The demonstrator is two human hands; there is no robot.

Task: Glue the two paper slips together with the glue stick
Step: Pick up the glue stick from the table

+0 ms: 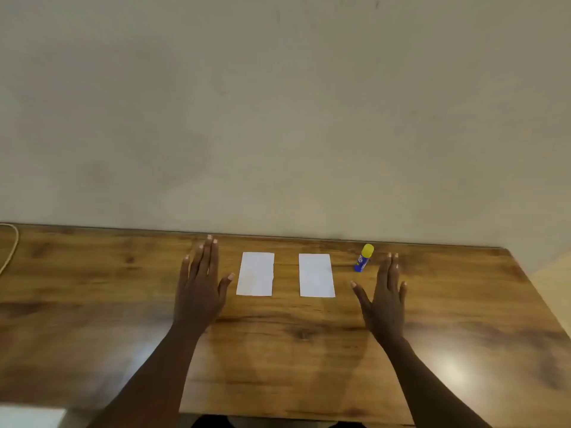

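- Nearest me the wooden table (278,359) is bare and glossy, so paper may slide on it. I judge I should pin a slip before rubbing glue on.
- My left hand (200,285) lies palm down with straight fingers and grips nothing, just left of the left slip (255,274). It is the natural one to hold the paper flat.
- My right hand (386,295) is also flat, its fingers spread, and holds nothing. The right slip (316,275) is to its left.
- The two slips lie side by side with a gap between them, unglued; nothing has begun.
- Just beyond my right thumb is the glue stick (364,258), blue with its yellow cap (367,249) on, towards the far edge. I cannot tell whether it stands or lies.
- I would pinch the blue body with my right hand, not the cap, then pull the cap off.
- At the far left a cable (10,248) curls, well clear.
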